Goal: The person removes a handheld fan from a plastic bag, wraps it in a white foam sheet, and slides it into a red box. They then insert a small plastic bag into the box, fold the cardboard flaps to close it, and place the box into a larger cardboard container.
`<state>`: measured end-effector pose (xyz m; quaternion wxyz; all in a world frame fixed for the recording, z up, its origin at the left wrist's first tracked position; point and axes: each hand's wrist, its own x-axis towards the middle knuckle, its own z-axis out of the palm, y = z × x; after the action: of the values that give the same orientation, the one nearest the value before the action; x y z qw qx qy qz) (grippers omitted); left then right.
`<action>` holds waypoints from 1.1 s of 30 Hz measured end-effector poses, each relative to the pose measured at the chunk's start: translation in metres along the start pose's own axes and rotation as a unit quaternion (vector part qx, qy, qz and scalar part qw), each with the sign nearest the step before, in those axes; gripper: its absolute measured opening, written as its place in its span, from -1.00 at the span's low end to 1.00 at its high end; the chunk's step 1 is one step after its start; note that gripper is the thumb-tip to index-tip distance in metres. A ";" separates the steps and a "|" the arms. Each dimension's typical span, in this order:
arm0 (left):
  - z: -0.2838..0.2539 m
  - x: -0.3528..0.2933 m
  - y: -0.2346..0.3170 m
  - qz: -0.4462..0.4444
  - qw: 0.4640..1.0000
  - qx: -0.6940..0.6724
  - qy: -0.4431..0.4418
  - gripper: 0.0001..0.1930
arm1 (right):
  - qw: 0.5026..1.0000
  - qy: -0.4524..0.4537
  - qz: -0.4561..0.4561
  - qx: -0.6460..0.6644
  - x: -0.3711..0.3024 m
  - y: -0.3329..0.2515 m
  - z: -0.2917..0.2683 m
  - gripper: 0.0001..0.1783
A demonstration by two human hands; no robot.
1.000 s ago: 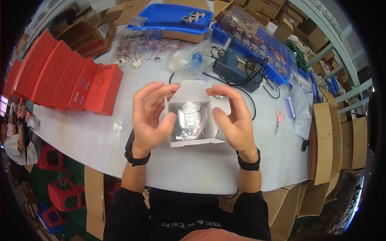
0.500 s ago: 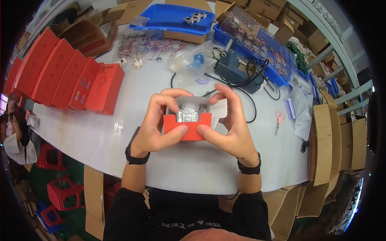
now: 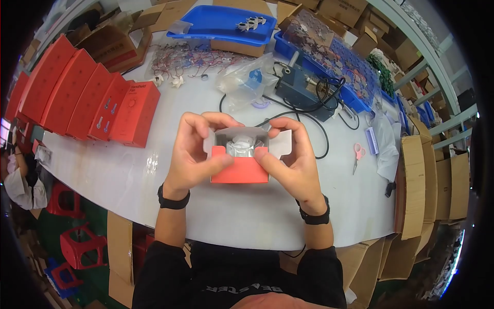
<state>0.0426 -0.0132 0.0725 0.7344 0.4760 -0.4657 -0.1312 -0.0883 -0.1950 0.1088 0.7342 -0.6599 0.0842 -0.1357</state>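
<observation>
While both hands, left hand (image 3: 193, 154) and right hand (image 3: 293, 159), are pinching its side walls, the small red-and-white cardboard carton (image 3: 240, 164) is looking light, thin-walled and easily crushed.

Bright, even overhead light washes the white table (image 3: 103, 175) with mild glare and only soft shadows, while the fisheye bends straight edges toward a black rim, detail softens at the margins, and the centre stays sharp.
</observation>
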 end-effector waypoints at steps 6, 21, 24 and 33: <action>0.018 0.001 0.009 -0.029 0.997 0.063 0.025 -0.56 | 0.983 -0.014 -0.135 -0.126 -0.001 0.007 -0.006 -0.43; 0.028 0.002 0.014 -0.085 0.993 0.050 0.064 -0.62 | 0.874 -0.060 -0.377 -0.301 0.019 0.015 -0.011 -0.54; 0.028 0.003 0.013 -0.155 0.979 -0.083 0.106 -0.65 | 0.923 0.026 -0.317 -0.218 0.016 0.012 -0.005 -0.61; 0.010 0.006 0.003 0.011 0.992 0.103 -0.070 -0.70 | 0.928 -0.149 -0.248 -0.237 0.009 -0.003 -0.022 -0.60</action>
<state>0.0370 -0.0210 0.0788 0.6484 0.5339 -0.5320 -0.1070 -0.0867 -0.2186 0.1096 0.5037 -0.8271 -0.1623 -0.1896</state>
